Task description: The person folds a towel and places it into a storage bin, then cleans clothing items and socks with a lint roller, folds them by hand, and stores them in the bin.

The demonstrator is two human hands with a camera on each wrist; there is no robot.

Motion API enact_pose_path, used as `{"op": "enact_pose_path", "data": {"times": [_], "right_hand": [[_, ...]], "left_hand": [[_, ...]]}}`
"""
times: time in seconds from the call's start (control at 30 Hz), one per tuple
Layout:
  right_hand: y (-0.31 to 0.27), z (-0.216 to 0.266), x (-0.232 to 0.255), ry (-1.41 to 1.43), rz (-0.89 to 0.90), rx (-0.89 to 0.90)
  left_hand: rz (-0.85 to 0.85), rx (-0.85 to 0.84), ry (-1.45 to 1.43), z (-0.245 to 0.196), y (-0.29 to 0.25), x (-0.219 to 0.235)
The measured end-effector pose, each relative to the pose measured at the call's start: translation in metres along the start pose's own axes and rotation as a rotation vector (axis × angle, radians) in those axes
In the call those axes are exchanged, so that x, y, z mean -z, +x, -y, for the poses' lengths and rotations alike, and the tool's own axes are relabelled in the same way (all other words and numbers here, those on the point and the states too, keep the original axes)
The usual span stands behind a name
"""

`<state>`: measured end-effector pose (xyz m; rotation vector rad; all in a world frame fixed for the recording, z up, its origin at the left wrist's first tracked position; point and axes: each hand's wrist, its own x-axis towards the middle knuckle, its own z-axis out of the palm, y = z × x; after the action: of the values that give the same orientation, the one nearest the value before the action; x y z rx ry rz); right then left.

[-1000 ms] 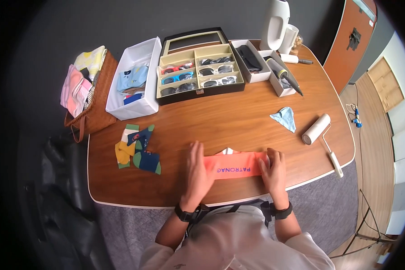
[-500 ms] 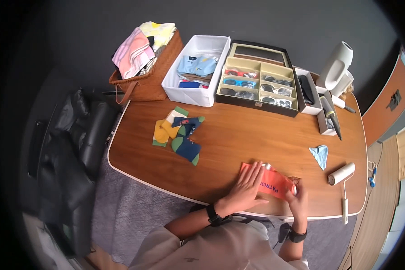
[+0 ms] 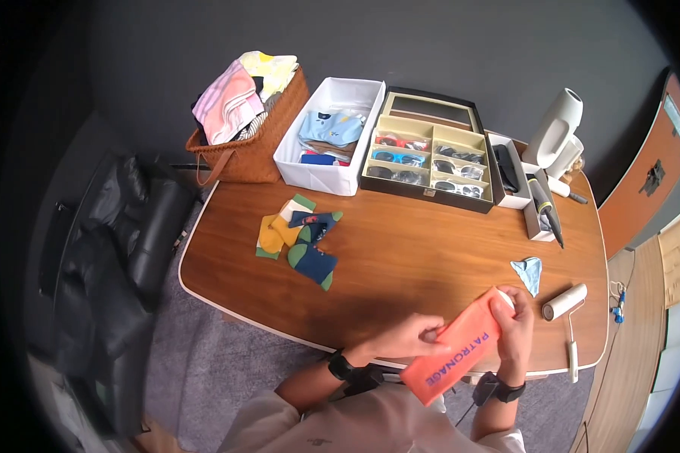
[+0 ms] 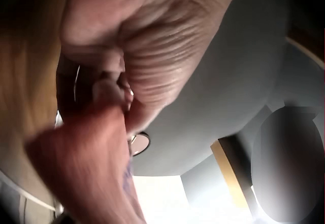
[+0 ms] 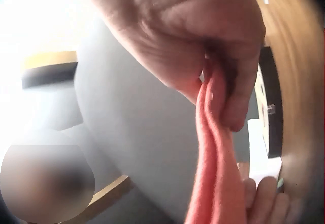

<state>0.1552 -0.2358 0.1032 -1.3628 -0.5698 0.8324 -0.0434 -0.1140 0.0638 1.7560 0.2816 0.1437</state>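
A folded coral-orange cloth (image 3: 461, 347) with the word PATRONAGE in purple is held tilted above the table's front edge in the head view. My right hand (image 3: 515, 332) pinches its upper end, where a bit of white shows. At its left edge is my left hand (image 3: 408, 337), fingers curled and thumb on the cloth. The left wrist view shows the cloth (image 4: 91, 163) blurred below the left hand (image 4: 147, 41). In the right wrist view the cloth (image 5: 216, 153) hangs in layers from the right hand's (image 5: 203, 36) thumb and fingers.
Yellow socks (image 3: 272, 235) and navy-green socks (image 3: 313, 257) lie at the table's left. Behind stand a woven basket (image 3: 268, 155), a white bin (image 3: 321, 177) and a sunglasses case (image 3: 423, 195). A light blue cloth (image 3: 529, 273) and a lint roller (image 3: 565, 302) lie at the right.
The orange cloth has been lifted off the table and turned, its lettered end swinging toward the body. My left hand has gone from lying flat across it to curled fingers at its edge.
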Motion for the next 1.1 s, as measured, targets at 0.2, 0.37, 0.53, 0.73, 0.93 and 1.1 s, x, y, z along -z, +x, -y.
{"op": "enact_pose_path", "data": {"times": [0.2, 0.37, 0.53, 0.73, 0.93, 1.1], "right_hand": [[0.024, -0.097, 0.020, 0.208, 0.010, -0.302], [0.017, -0.087, 0.002, 0.118, -0.011, -0.186], [0.021, -0.050, -0.008, -0.231, 0.073, 0.259], [-0.004, -0.012, -0.028, -0.816, 0.645, 0.485], [-0.008, -0.044, -0.013, -0.916, 0.357, 0.413], [-0.001, -0.034, -0.010, -0.907, 0.022, 0.026]], "left_hand": [[-0.308, 0.193, -0.475, 0.064, 0.010, -0.030], [-0.331, 0.171, -0.385, 0.073, 0.006, -0.030], [-0.508, 0.247, -0.310, 0.108, 0.030, -0.028], [-1.020, 0.030, -0.176, 0.094, 0.043, 0.003], [-0.880, -0.087, 0.568, 0.059, 0.015, 0.017], [-0.795, 0.042, 0.486, 0.046, 0.013, -0.011]]}}
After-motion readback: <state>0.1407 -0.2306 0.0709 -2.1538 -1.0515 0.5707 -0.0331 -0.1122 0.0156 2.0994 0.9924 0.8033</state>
